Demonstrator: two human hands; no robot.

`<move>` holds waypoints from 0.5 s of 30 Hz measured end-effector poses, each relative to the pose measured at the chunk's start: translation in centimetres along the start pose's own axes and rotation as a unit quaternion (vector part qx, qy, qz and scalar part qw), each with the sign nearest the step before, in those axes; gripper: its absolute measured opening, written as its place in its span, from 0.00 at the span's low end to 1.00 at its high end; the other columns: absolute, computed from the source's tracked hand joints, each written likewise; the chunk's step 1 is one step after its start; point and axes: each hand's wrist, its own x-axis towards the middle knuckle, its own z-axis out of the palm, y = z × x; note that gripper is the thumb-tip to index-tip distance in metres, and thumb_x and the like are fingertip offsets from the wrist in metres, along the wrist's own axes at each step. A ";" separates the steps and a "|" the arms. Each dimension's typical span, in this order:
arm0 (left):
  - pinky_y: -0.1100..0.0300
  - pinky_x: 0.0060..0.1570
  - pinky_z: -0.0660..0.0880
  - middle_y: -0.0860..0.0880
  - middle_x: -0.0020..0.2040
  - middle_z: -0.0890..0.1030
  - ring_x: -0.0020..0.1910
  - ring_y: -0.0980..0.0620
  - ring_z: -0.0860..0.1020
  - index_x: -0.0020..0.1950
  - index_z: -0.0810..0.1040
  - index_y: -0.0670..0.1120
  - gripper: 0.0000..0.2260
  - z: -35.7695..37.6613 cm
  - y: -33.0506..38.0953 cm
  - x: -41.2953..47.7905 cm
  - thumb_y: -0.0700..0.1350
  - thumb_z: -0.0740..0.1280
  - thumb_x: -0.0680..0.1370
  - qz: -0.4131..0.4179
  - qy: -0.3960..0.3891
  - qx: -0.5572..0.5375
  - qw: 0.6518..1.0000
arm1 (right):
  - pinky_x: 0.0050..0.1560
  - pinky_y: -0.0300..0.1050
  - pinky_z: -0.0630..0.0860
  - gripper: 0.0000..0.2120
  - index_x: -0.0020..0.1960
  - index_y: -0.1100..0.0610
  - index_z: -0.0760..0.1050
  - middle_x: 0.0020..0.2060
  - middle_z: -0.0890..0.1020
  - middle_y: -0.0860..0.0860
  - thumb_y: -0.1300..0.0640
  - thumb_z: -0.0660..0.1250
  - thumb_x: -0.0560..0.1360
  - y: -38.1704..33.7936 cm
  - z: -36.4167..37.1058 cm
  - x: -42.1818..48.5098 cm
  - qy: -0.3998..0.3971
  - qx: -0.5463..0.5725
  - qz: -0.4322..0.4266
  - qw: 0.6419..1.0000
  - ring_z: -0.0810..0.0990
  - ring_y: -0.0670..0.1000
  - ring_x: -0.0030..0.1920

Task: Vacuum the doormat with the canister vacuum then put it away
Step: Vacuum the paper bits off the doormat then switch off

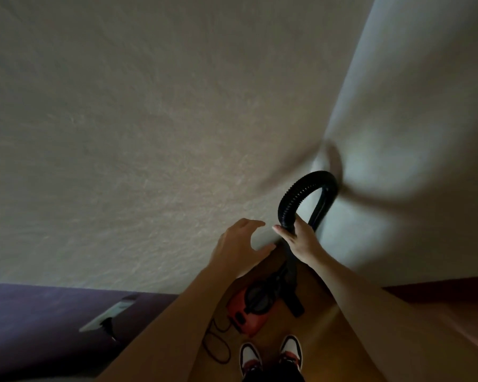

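Canister vacuum (249, 307), red with a dark round top, sits on the wooden floor (323, 326) close to the corner of the room, just ahead of the person's two white, red and black shoes (250, 357). Its drum is closed and nothing of its contents can be seen; any lettering on the body is too small and dim to read. One black ribbed hose (289, 199) rises from the machine, arches over in a tight loop against the pale textured wall (122, 133) and comes down again as a smooth rigid tube (321, 208). The right hand (301, 241) grips the ribbed part of the hose just below the arch, fingers wrapped round it. The left hand (239, 248) hangs just beside it, fingers spread and lightly curved, holding nothing and not touching the hose. One black power cord (215, 346) lies in loose loops on the floor to the left of the vacuum. Further left, a single white outlet plate (108, 315) on the purple lower wall band (39, 326) has one dark plug (108, 324) in it.
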 end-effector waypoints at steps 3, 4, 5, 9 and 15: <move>0.52 0.58 0.77 0.54 0.63 0.77 0.57 0.54 0.78 0.68 0.73 0.55 0.33 0.1 1.6 -0.4 0.70 0.64 0.68 -0.003 -0.010 -0.048 0.999 | 0.43 0.27 0.70 0.09 0.53 0.52 0.69 0.36 0.72 0.39 0.51 0.69 0.80 -0.1 -0.6 -1.9 0.000 -0.011 0.000 1.000 0.77 0.30 0.41; 0.52 0.58 0.77 0.52 0.64 0.77 0.57 0.53 0.78 0.69 0.73 0.53 0.37 0.4 2.1 -0.4 0.71 0.61 0.66 -0.001 -0.016 -0.079 0.997 | 0.44 0.27 0.70 0.09 0.53 0.52 0.70 0.37 0.74 0.40 0.51 0.69 0.80 -0.1 -0.6 -2.6 -0.005 -0.012 0.002 1.000 0.77 0.30 0.42; 0.52 0.59 0.77 0.51 0.64 0.77 0.58 0.53 0.78 0.69 0.73 0.51 0.38 0.7 2.6 -0.5 0.71 0.61 0.65 0.001 -0.025 -0.106 0.994 | 0.45 0.25 0.70 0.09 0.55 0.52 0.71 0.40 0.76 0.40 0.51 0.69 0.80 0.0 -0.7 -3.3 -0.010 -0.012 0.002 1.000 0.77 0.29 0.43; 0.54 0.59 0.78 0.55 0.59 0.81 0.57 0.58 0.79 0.65 0.76 0.53 0.25 2.6 4.0 -0.5 0.61 0.70 0.71 -0.007 -0.037 -0.180 0.983 | 0.58 0.24 0.71 0.19 0.70 0.54 0.71 0.58 0.78 0.39 0.60 0.69 0.80 0.3 -0.6 -6.1 -0.039 0.012 -0.004 0.999 0.75 0.28 0.58; 0.70 0.44 0.76 0.53 0.47 0.84 0.44 0.62 0.82 0.56 0.80 0.45 0.14 3.7 6.0 -1.7 0.44 0.75 0.73 0.002 -0.078 -0.255 0.964 | 0.65 0.37 0.74 0.18 0.69 0.53 0.74 0.61 0.82 0.47 0.54 0.69 0.80 0.2 -1.3 -10.0 -0.029 0.043 -0.004 0.999 0.79 0.42 0.63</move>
